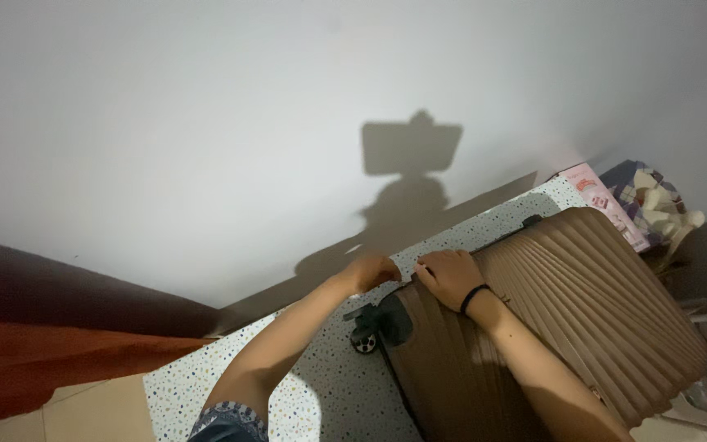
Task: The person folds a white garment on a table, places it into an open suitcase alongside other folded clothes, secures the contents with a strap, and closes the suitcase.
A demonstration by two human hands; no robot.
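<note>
So there's a brown ribbed suitcase lying flat on a speckled terrazzo floor, pushed up close to a plain white wall. It takes up most of the lower right, with one corner pointing toward the middle of the shot. At that corner you can see a black wheel sticking out sideways, just off the floor edge of the case.

Both hands are up at that same corner edge. The left hand is curled in, fingers closed like it's pinching something small right at the rim of the suitcase (probably the zip pull, but it's too small and dark to tell for sure). The right hand rests on top of the shell just beside it, fingers bent and pressing down on the edge, not wrapped around anything I can make out. There's a black band on that wrist.

At the far end of the case a dark handle pokes out. Past it, against the wall, a pink box and a checked bag with something cream-coloured sitting on it.

Bottom left has a tan cardboard sheet on the floor and a reddish-orange cloth next to it. A head-and-camera shadow falls on the wall above the hands.
</note>
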